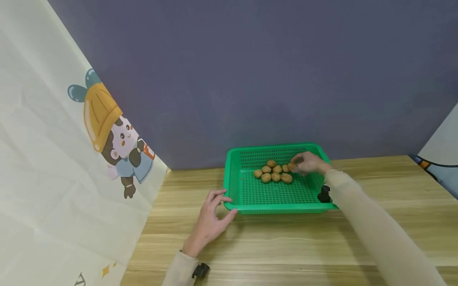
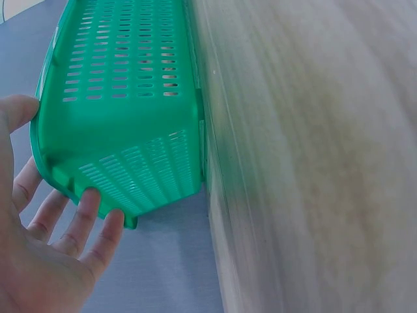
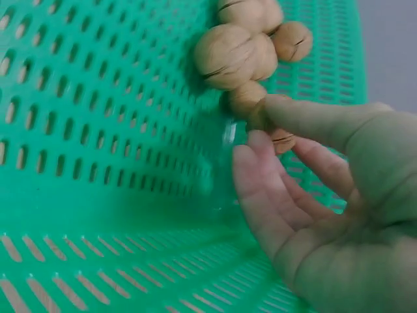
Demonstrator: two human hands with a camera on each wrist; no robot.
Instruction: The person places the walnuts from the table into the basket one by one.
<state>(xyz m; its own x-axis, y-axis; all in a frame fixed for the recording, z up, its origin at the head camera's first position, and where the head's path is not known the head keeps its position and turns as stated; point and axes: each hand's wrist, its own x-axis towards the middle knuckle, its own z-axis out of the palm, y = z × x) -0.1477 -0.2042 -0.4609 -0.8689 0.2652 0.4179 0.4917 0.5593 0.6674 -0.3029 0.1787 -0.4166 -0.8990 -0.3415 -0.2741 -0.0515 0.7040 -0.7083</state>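
Note:
My right hand (image 1: 308, 163) reaches into the green plastic basket (image 1: 286, 207) and pinches a walnut (image 3: 283, 141) between thumb and fingers; the fingers partly hide it. Several walnuts (image 1: 276, 177) lie grouped beside it on the basket floor, toward the back wall. In the right wrist view more walnuts (image 3: 227, 57) sit just past the thumb tip. At the basket's front left corner my left hand (image 1: 209, 222) rests with spread, relaxed fingers against the rim. The left wrist view has the thumb at one side of that corner and the other fingers along the adjoining side (image 2: 153, 169).
The basket stands on a wood-grain table (image 1: 286, 246), close to a dark grey-blue wall panel (image 1: 268, 79) behind. On the left rises a white sheet (image 1: 43, 159) with a cartoon figure (image 1: 123, 139). Another printed sheet (image 1: 443, 171) shows at the far right.

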